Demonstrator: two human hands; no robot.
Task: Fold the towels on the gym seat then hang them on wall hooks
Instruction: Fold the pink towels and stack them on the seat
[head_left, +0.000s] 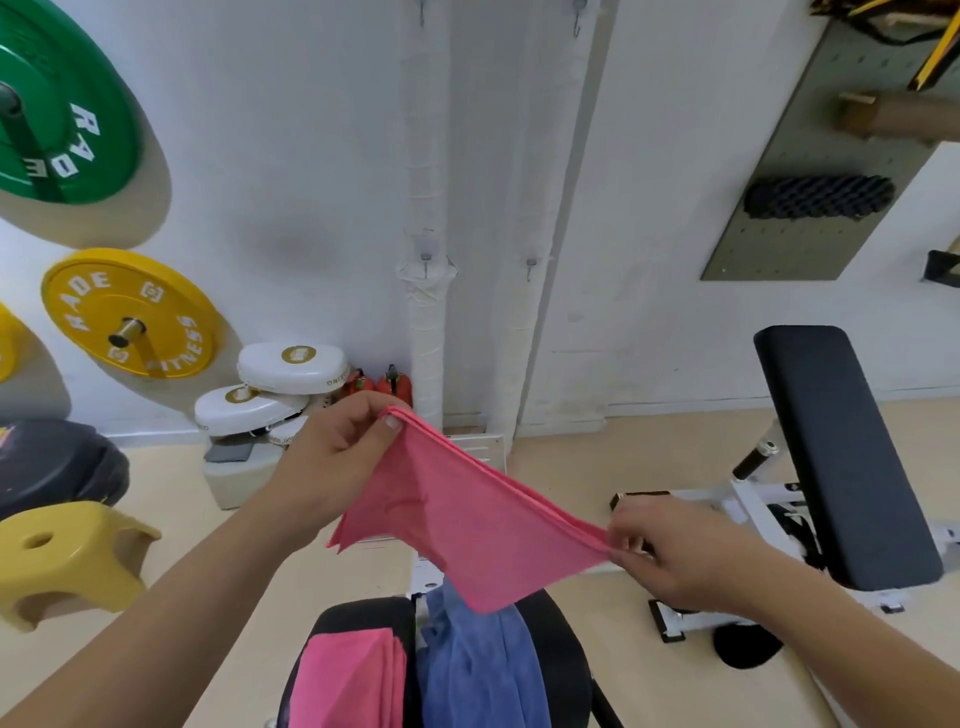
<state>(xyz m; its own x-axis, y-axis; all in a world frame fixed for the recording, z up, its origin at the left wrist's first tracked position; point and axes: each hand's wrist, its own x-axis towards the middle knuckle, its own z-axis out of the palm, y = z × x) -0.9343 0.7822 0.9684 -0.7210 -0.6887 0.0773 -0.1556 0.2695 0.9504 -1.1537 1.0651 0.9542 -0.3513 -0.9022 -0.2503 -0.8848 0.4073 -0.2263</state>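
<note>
I hold a pink towel (470, 525) doubled over in the air above the black gym seat (563, 665). My left hand (340, 447) pinches its upper left corner, and my right hand (670, 556) pinches the lower right corner, so the folded edge runs taut between them. On the seat below lie another pink towel (348, 680), folded, at the left and a crumpled blue towel (483, 665) beside it. Small metal wall hooks (427, 260) (530, 267) sit on the white wall ahead, with two more hooks (576, 13) higher up.
A black padded bench (836, 447) on a white frame stands at the right. A yellow stool (67, 561) is at the left. Green (62, 130) and yellow (130, 312) weight plates hang on the wall. White boxing pads (270, 389) lie by the wall.
</note>
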